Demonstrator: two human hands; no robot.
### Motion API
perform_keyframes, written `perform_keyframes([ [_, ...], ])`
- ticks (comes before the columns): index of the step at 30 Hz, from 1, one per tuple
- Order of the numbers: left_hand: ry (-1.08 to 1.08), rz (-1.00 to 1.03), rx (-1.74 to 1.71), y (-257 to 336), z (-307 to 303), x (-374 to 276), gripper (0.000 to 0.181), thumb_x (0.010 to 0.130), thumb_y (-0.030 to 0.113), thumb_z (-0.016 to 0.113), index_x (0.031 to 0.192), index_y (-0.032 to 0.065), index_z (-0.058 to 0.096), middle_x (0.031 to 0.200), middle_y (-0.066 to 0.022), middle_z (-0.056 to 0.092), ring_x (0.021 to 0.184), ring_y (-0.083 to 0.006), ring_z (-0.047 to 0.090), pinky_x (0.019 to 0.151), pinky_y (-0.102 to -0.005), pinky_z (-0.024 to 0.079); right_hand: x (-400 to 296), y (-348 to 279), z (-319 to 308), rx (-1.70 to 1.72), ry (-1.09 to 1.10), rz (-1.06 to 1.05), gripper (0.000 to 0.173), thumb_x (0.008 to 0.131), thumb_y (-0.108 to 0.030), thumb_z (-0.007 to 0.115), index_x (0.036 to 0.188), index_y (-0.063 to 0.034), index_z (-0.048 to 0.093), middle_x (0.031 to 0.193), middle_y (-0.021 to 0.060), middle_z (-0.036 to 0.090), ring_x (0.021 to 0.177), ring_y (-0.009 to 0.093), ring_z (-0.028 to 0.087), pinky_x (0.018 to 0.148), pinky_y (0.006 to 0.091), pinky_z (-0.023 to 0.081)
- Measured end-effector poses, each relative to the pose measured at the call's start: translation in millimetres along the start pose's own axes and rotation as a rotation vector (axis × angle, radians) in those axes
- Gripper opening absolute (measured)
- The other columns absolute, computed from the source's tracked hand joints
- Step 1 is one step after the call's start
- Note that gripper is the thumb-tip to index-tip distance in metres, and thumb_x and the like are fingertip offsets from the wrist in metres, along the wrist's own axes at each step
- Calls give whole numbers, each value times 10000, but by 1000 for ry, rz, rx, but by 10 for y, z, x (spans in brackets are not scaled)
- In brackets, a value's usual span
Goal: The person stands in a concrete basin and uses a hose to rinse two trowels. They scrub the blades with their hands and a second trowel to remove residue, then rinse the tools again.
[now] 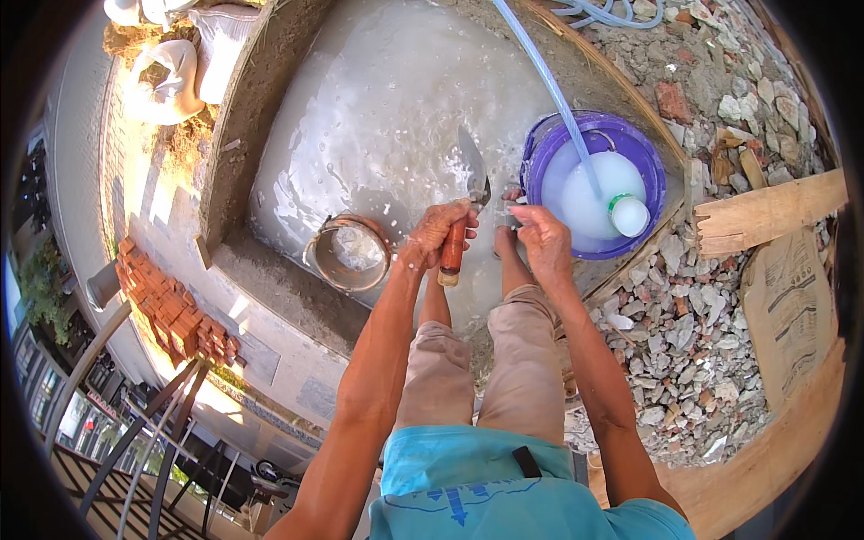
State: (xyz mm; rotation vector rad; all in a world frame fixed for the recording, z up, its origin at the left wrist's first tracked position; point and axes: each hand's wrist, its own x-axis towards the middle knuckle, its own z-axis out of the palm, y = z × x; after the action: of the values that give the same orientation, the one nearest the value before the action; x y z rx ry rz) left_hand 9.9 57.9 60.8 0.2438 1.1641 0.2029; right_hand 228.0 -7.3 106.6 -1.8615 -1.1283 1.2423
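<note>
My left hand (439,233) grips the reddish wooden handle (453,251) of a trowel. Its wet metal blade (472,158) points away from me over cloudy grey water. Close to the trowel's right side, my right hand (545,237) is raised with its fingers curled; whether anything small is between them is hard to see. A purple bucket (526,162) of milky water stands just beyond that hand. In it floats a whitish plastic container (629,216) with a green-ringed neck, and a light blue hose (550,77) runs into it. White drops hang in the air around my hands.
I stand barefoot in the shallow water of a walled basin (226,148). A round, worn pail (320,270) sits to the left. Rubble (675,351) and a broken board (769,210) lie right; stacked bricks (179,317) and white sacks (165,84) are outside left.
</note>
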Motion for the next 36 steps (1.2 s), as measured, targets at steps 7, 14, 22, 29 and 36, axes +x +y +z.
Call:
perform_keyframes([
  [7,-148,-12,-181,-24,-110,-35,414,995,477,600,992,65,640,1061,-131,673,942,-231,655,753,-368,592,254,1609,-829,518,500,727,235,927,-136,634,1116,-4,679,1042,111,694,875,235,676,719,388,567],
  [14,-191,12,-342,-198,-180,-90,455,1008,523,545,893,86,595,980,-125,675,863,-244,674,741,-386,584,228,642,-490,997,-211,452,328,912,-234,615,1021,72,659,1024,212,705,930,350,715,786,450,618],
  [22,-327,0,-463,-177,-59,-239,553,1035,589,430,812,99,554,1002,-140,624,885,-301,654,729,-462,592,-78,-474,368,-10,54,-79,344,810,93,535,1117,17,671,1064,151,706,892,217,683,803,349,555],
  [29,-368,35,-567,-160,20,-331,648,981,697,413,762,97,518,1056,-157,582,916,-305,620,756,-442,586,-345,-42,482,211,67,218,287,835,51,554,1092,16,674,1027,142,715,883,214,680,799,336,547],
  [36,-268,142,-508,-198,-50,-471,543,1004,549,548,739,75,554,1062,-173,616,971,-276,632,816,-425,575,46,535,-147,372,410,352,239,885,-80,599,1088,-4,700,1009,97,699,906,195,657,761,326,544],
])
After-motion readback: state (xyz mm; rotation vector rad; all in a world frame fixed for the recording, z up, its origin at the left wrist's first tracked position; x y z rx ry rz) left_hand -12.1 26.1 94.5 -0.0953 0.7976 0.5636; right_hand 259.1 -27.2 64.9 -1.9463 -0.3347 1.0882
